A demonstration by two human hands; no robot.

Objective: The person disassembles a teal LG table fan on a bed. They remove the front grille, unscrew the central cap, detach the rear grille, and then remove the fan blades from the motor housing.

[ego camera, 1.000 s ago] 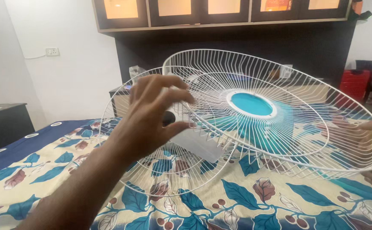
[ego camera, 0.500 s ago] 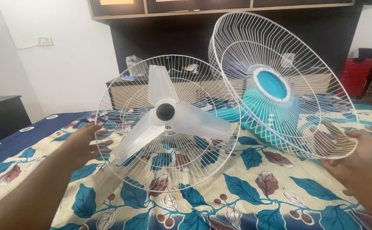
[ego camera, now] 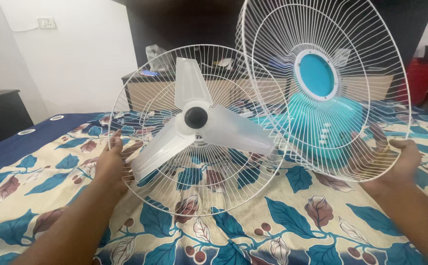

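A: Two white wire fan guards in view. Rear white wire guard (ego camera: pixel 145 191) stands upright on the bed with the blue leaf-print sheet (ego camera: pixel 282 221), carrying the translucent white three-blade propeller (ego camera: pixel 194 125) with its round black hub cap (ego camera: pixel 195 118) at centre.

B: Left hand (ego camera: pixel 110 164)?

A: At the 9 o'clock edge of the rear guard. Grip closed around the rim wire, fingers curled through to the front side, thumb side hidden behind the wires.

B: Right hand (ego camera: pixel 398 164)?

A: At the 4 o'clock edge of the front white wire guard with the round teal centre disc (ego camera: pixel 322 73). Palm under the rim, thumb on top, grip closed on the rim. Guard is held up clear of the bed, nearly upright, tilted slightly.

B: Relation of the two guards?

A: Front guard sits at 3 o'clock of the rear guard. Their rims overlap in view near the propeller's right blade; cannot tell whether they touch.

B: Behind them?

A: Teal plastic fan body (ego camera: pixel 322 127), seen through the front guard's wires. Dark low cabinet (ego camera: pixel 0 110) at far 9 o'clock, red object (ego camera: pixel 420 78) at far 3 o'clock, white wall with a switch plate (ego camera: pixel 46 22) at 11 o'clock.
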